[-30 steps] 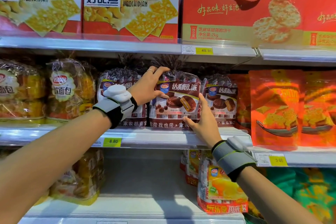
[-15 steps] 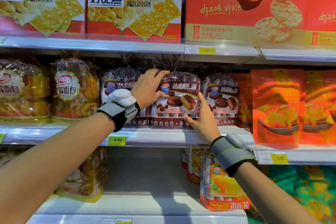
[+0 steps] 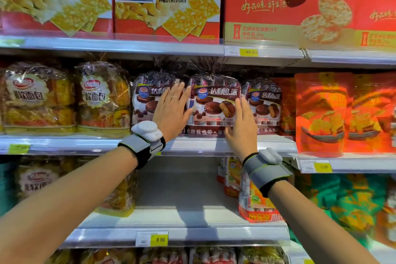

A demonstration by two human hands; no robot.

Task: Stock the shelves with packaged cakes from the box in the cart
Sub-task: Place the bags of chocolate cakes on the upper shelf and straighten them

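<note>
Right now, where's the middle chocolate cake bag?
Middle chocolate cake bag stands on the middle shelf, center of the head view, between left hand and right hand.

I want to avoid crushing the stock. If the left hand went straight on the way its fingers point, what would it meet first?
The left hand, fingers straight, points up and into the shelf. Most likely it would first meet the left chocolate pie bag, which it overlaps, beside the middle chocolate pie bag. Depth is unclear.

middle cake pack [image 3: 215,104]: brown bag, chocolate pies printed, crimped clear top, upright at the shelf [image 3: 199,146] front edge | left cake pack [image 3: 147,100]: same design, upright, just beside | right cake pack [image 3: 264,105]: same design, upright, just beside
</note>
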